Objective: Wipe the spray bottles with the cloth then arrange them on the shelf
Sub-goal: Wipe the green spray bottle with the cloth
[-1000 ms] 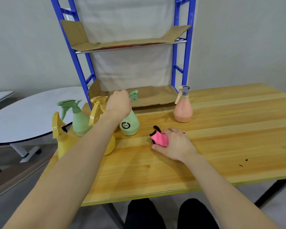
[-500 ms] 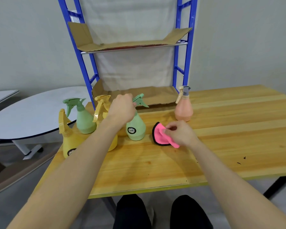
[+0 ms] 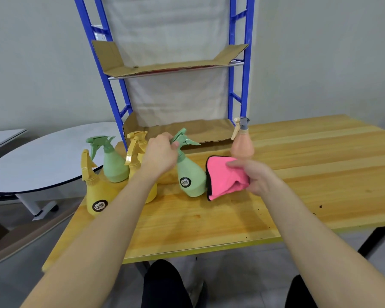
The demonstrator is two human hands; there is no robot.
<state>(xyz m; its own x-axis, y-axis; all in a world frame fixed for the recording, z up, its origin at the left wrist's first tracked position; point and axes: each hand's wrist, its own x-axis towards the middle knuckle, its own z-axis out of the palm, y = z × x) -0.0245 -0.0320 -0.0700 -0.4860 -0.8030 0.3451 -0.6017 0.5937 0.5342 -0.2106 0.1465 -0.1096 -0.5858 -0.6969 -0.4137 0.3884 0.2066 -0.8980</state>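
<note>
Behind the left hand (image 3: 161, 155) gripping the green bottle (image 3: 190, 174), a yellow bottle (image 3: 140, 150) hides; right hand (image 3: 257, 176) clutches the cloth (image 3: 222, 177).

The bottle (image 3: 190, 174) gripped at its neck by the left hand (image 3: 161, 155) is pale green, with a green trigger and a round dark label bearing white lettering. The cloth (image 3: 223, 177) in the right hand (image 3: 257, 177) is bright pink, edged in black. Beyond the right hand stands a peach bottle (image 3: 242, 145) with a grey cap and cream trigger. Left of the left hand are a second green bottle (image 3: 113, 162) and two yellow ones: the nearer bottle (image 3: 98, 192) carries the same dark round label, the other (image 3: 137, 156) sits partly behind the wrist. The table (image 3: 298, 174) is honey-yellow striped wood. The shelf (image 3: 165, 67) has blue uprights and brown cardboard lining. The round tabletop (image 3: 42, 156) far left is white with a dark rim.
</note>
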